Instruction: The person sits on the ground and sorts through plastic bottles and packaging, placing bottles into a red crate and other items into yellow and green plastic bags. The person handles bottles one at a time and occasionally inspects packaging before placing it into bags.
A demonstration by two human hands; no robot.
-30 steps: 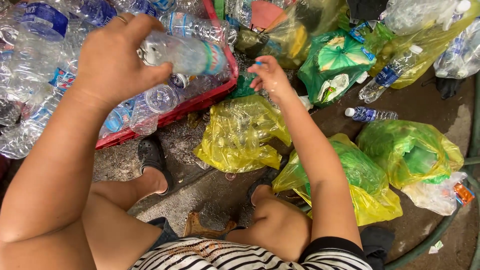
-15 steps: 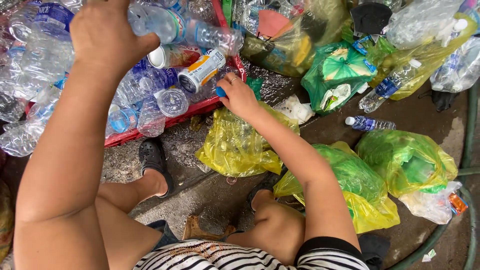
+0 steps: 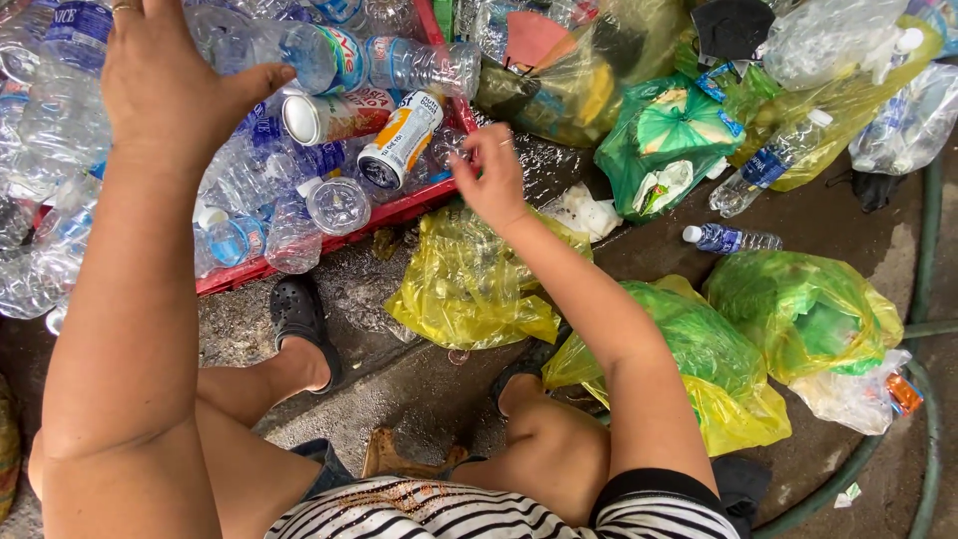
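Left hand (image 3: 175, 85): fingers spread, palm down over the clear plastic bottles (image 3: 249, 170) in the red crate (image 3: 399, 208) — holding nothing.
Right hand (image 3: 492, 180): fingers loosely curled, empty — just beside the orange-and-white can (image 3: 401, 140) at the crate's rim.
Below: crumpled yellow bag (image 3: 469, 289).

The crate (image 3: 329, 228) on the left is red and heaped with clear bottles (image 3: 249, 170), several with blue labels. A white can (image 3: 399, 140) with an orange band lies on top, beside a silver-ended red can (image 3: 329, 115). The bags (image 3: 469, 289) on the grey ground (image 3: 639, 250) are yellow and green. The near shirt (image 3: 469, 509) is black-and-white striped; the clog (image 3: 297, 311) is black.
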